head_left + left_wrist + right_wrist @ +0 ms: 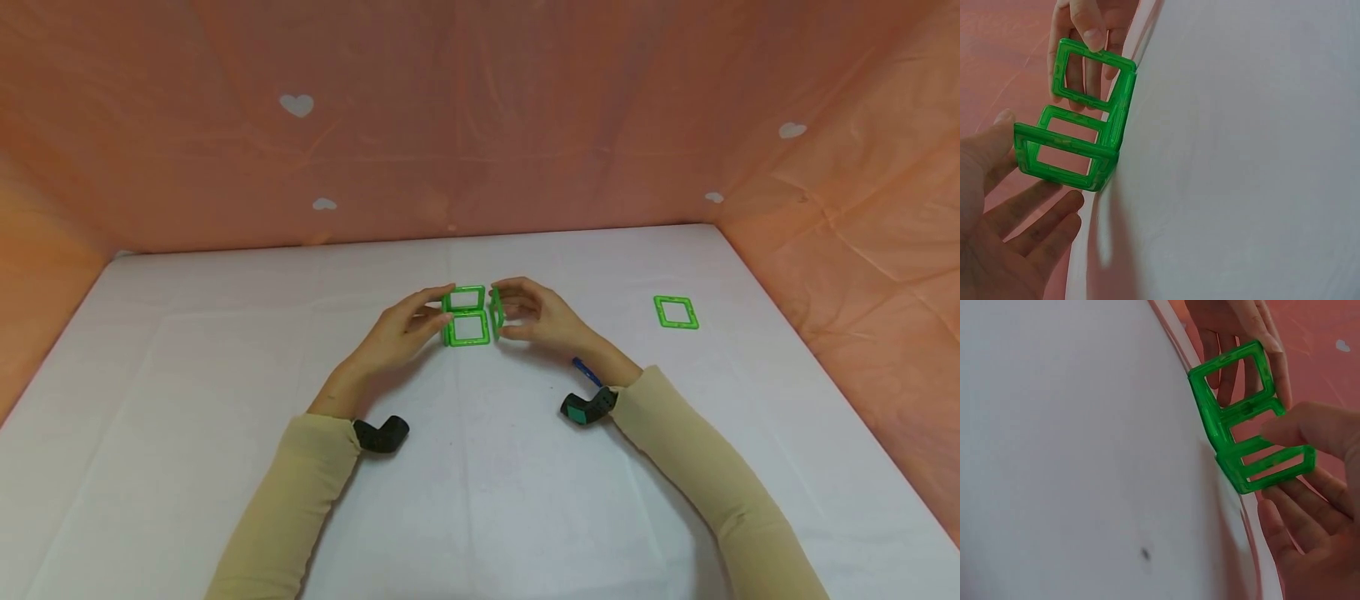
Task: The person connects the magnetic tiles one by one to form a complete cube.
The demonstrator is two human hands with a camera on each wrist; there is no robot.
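Note:
Between the hands stands a partly built box of green see-through square magnetic tiles, each an open frame. A bottom tile lies flat, with a back tile upright behind it. My left hand grips the upright left tile at its edges, thumb in front and index finger behind. On the other side, my right hand pinches the right tile between thumb and fingers. That tile stands upright, close along the bottom tile's right edge. In the right wrist view the right thumb overlaps the tiles.
A loose green square tile lies flat at the right of the white table. Orange cloth walls with pale hearts close off the back and sides. Dark wrist cameras sit on both sleeves, low over the table.

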